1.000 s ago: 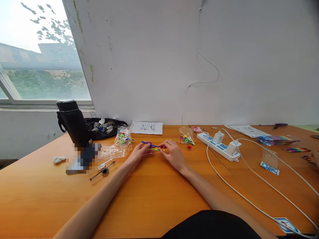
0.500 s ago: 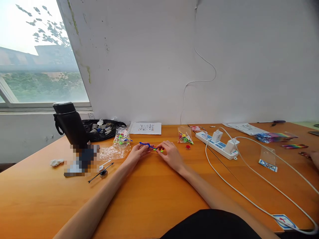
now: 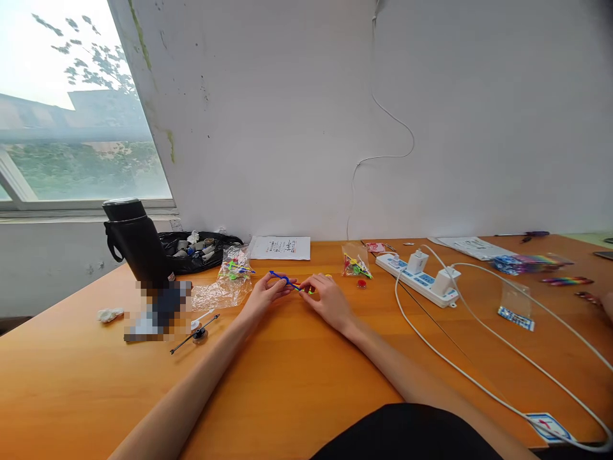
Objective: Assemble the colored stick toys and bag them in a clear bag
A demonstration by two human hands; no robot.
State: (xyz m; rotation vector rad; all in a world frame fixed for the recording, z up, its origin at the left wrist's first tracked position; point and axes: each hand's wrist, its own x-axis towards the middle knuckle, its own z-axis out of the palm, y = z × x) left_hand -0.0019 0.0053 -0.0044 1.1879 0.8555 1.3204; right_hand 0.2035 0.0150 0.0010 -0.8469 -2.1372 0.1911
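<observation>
Count on desk (image 3: 297, 383): one black flask (image 3: 136, 243), one power strip (image 3: 421, 279) with two chargers (image 3: 417, 260), two paper sheets (image 3: 280, 247), one red button (image 3: 361, 283).

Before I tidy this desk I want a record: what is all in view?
table: 1, orange wood, fills the foreground
flask: 1, black, far left
black bag: 1, behind the flask, small parts inside
clear bags: 2, left of the hands, one with coloured pieces
paper sheet: 1, white, by the wall
small bag: 1, clear, coloured pieces, right of the hands
red piece: 1, beside the small bag
power strip: 1, white, two chargers plugged in
cables: white, right side
blue stick: 1, pinched between both hands
left hand: on the blue stick
right hand: on its yellow-green end
</observation>
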